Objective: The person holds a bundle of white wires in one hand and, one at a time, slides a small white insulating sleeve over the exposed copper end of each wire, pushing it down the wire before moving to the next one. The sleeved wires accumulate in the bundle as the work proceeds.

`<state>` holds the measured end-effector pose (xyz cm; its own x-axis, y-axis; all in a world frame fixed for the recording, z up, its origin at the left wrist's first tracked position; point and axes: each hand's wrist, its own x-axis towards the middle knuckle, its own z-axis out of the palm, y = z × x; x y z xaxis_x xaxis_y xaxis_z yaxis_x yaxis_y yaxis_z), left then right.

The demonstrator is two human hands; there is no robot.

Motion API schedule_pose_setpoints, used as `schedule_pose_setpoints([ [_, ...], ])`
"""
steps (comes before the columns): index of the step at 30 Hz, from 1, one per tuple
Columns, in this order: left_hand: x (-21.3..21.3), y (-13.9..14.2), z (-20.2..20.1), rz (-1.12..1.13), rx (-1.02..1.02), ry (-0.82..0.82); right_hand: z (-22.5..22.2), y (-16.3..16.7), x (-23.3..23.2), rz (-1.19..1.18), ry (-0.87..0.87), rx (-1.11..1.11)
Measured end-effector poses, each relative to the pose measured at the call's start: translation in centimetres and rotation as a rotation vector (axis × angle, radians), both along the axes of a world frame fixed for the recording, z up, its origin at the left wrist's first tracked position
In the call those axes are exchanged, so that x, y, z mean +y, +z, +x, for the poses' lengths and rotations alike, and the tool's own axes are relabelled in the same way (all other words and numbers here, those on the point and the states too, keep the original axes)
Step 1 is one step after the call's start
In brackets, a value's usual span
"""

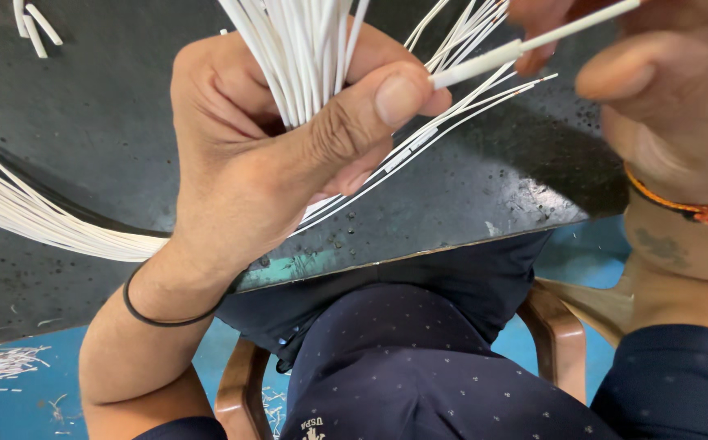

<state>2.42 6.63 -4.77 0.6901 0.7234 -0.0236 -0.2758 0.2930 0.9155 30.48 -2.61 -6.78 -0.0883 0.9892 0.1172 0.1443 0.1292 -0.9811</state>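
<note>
At the far left, a thick sheaf of white wires (20, 208) swept across the dark surface (109, 122) and ran under the left hand (264, 155), while a few short cut pieces of white tube (35, 24) lay loose near the top corner and more thin white offcuts (0, 365) were scattered on the blue floor (12, 407) below. The left hand's grip was clamped on the bundle, thumb pressed across the strands so that they fanned upward and out to the right. Several of those fanned strands already carried a short white sleeve (411, 149) near the tip, which suggested part of the work was done, though most strands in the fan looked bare and seemingly waiting. Further right, the right hand (663, 98) held a single sleeved wire (525, 47) near the top edge, its end meeting the left thumb; the grip looked pinched on it, though the fingertips were partly cut off by the frame. An orange cord (679, 205) circled that wrist. No package, label or sign showed on the surface.
</note>
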Motion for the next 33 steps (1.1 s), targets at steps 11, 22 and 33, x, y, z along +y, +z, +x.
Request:
schedule_pose_setpoints([
  [11, -0.3, -0.5, 0.1, 0.104, 0.054, -0.035, 0.0, -0.6, -0.8, 0.038, -0.058, 0.027],
  [22, -0.9, -3.4, -2.6, 0.098, -0.106, 0.29, -0.1, -1.9, -1.8, 0.09, -0.067, -0.017],
  [33, -1.5, -3.4, -2.5, 0.245, -0.124, 0.388, -3.1, 0.1, -3.3, 0.164, -0.056, -0.048],
])
